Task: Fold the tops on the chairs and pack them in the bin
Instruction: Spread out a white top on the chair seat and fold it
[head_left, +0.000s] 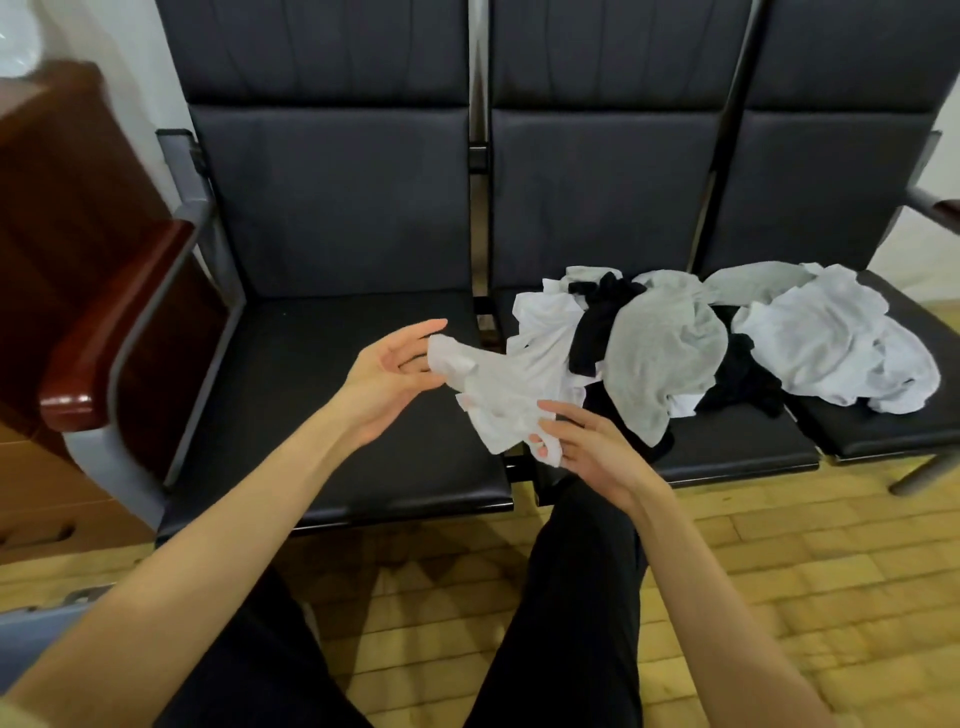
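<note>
A crumpled white top (498, 389) stretches from the pile on the middle chair out over the gap between the seats. My left hand (389, 376) is above the left seat, palm turned inward and fingers nearly straight, with the top's end lying over its fingertips and the thumb raised above it. Lower down, my right hand (587, 444) pinches the top's lower edge between thumb and fingers. The pile holds a grey top (665, 348), a black top (597, 322) and another white top (831, 343), spread across the middle and right seats.
Three joined black padded chairs (332, 364) stand against the wall, with a red-brown wooden armrest (104, 332) at the left. A grey-blue object's edge (47, 618) shows at the bottom left. My legs in black trousers are over the yellow tiled floor.
</note>
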